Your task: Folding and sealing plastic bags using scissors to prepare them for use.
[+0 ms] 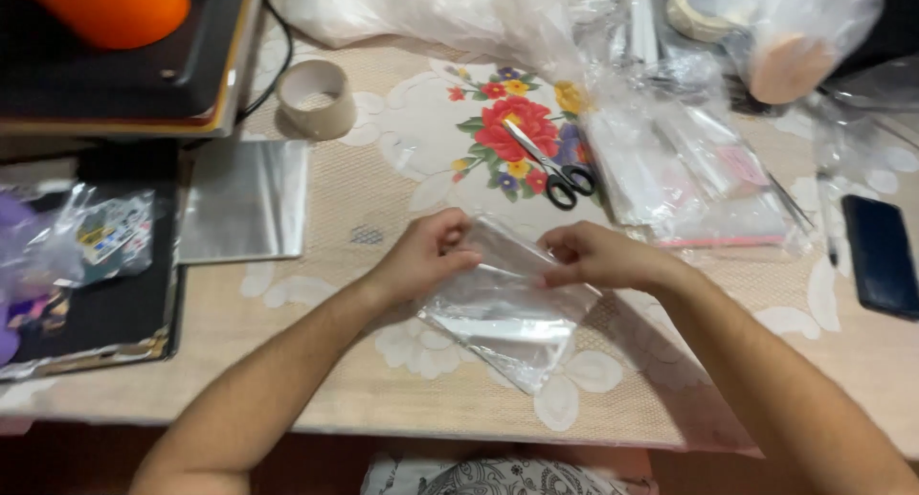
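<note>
My left hand [428, 254] and my right hand [595, 256] both pinch a clear plastic bag [503, 313] that lies in front of me on a beige lace tablecloth [335, 380] with a flower print. The left fingers grip the bag's upper left edge, the right fingers its upper right edge. The bag's lower part rests flat on the cloth and looks shiny. Whether anything is inside it I cannot tell.
Black-handled scissors [555, 165] lie beyond my hands on the red flower. A tape roll [316, 98] and a stack of clear sheets [244, 200] sit to the left. Piled plastic bags [689, 160] fill the right, with a dark phone [881, 256] at the far right.
</note>
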